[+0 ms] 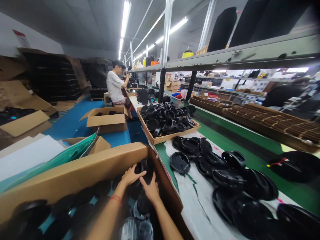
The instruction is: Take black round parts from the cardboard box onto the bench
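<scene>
My left hand, with a red string at the wrist, and my right hand both reach into a large cardboard box. Both hands are on a round black plastic part, which stands on edge and is partly hidden by my fingers. More dark round parts lie below in the box, with a few clear domed pieces near the bottom edge. To the right, a loose pile of black round parts lies on the white-topped bench.
A shallow cardboard tray heaped with black parts stands farther along the bench. A seated person works at the far end. An open carton sits on the blue floor. Long cardboard trays and a metal shelf lie right.
</scene>
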Demonstrator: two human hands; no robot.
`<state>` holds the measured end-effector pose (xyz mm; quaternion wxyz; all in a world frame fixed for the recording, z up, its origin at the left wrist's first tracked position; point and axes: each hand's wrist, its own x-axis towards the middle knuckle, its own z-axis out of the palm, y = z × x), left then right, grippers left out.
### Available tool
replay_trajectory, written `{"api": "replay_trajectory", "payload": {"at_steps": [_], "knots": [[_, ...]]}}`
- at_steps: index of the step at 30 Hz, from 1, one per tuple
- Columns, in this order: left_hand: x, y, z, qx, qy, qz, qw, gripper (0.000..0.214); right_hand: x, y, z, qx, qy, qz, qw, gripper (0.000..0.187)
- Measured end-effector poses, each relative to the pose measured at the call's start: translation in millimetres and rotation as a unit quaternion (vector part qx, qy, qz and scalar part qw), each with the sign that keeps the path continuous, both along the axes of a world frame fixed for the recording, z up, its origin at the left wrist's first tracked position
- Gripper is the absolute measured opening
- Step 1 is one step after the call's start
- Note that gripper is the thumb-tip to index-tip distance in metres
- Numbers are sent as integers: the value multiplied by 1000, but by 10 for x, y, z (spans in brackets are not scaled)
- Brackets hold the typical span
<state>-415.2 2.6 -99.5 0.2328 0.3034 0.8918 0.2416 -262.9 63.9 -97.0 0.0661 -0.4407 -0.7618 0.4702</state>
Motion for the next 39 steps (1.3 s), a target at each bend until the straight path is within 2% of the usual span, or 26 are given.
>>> {"api": "replay_trajectory", "payload": {"at_steps": [3,6,10,13,16,19,24,26,28,29,30,31,32,34,35,37,39], "knots": [[36,-57,-12,2,-43,-1,999,52,-58,-52,18,0,-19,-10,1000,59],[107,-126,-31,48,-92,29,994,51,-80,-154,45,9,-27,-10,1000,57],[299,-268,-25,157,-135,98,973,46,-43,-315,108,31,-5,12,999,50],[568,-439,54,239,-159,183,940,42,23,-447,217,57,29,51,997,45],[864,-653,267,311,-167,261,898,44,86,-618,408,98,74,110,986,39],[1069,-892,615,365,-147,296,871,55,151,-844,690,140,97,145,975,36],[1301,-1167,1232,417,-71,308,852,93,431,-1139,1293,211,126,107,963,48],[1513,-1160,1454,433,-47,284,854,88,666,-1153,1520,246,149,91,953,56],[1871,-1085,1675,463,-26,250,850,75,1009,-1123,1724,298,186,57,934,63],[2102,-1029,1784,493,-12,237,837,71,1224,-1100,1820,343,226,19,912,64],[2356,-962,1888,535,-67,200,818,73,1464,-1076,1914,390,270,-32,880,68],[2623,-883,1984,565,-118,187,795,79,1724,-1049,2007,426,302,-73,850,63],[2892,-790,2068,567,-148,167,793,81,1995,-1017,2096,440,313,-101,836,58],[3393,-564,2185,565,-147,131,802,88,2527,-930,2250,445,285,-159,834,59],[3614,-433,2216,555,-127,87,817,95,2769,-870,2305,456,263,-185,830,55],[3986,-159,2215,555,-150,22,818,98,3171,-722,2355,420,196,-265,846,50],[4265,89,2141,533,-185,-40,825,88,3453,-557,2323,386,147,-325,851,51]]}}
